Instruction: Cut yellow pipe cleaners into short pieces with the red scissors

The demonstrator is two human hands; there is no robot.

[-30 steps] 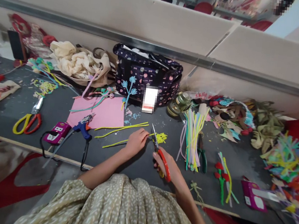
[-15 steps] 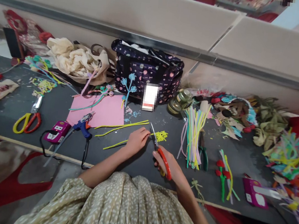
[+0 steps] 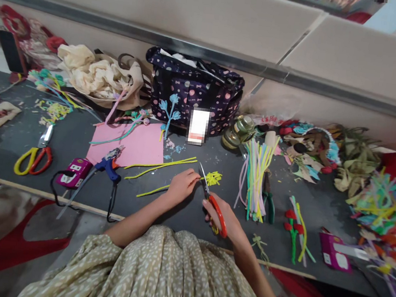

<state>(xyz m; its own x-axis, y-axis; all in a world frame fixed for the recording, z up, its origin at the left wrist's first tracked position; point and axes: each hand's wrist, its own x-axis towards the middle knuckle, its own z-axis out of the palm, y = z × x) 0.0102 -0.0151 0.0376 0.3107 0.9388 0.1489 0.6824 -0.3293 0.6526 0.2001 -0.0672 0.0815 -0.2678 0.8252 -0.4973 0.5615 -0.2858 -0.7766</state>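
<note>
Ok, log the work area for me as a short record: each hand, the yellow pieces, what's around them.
Left hand: pinching a yellow stem near its end
Right hand: holding red-handled scissors
Blades: beside the stem's tip; contact cannot be told
Cut pieces: small yellow pile just beyond the blades
Loose stock: two long yellow stems beyond the left hand
Left side: pink sheet, blue glue gun
Right side: multicolored stem bundle
Behind: dark patterned bag
</note>
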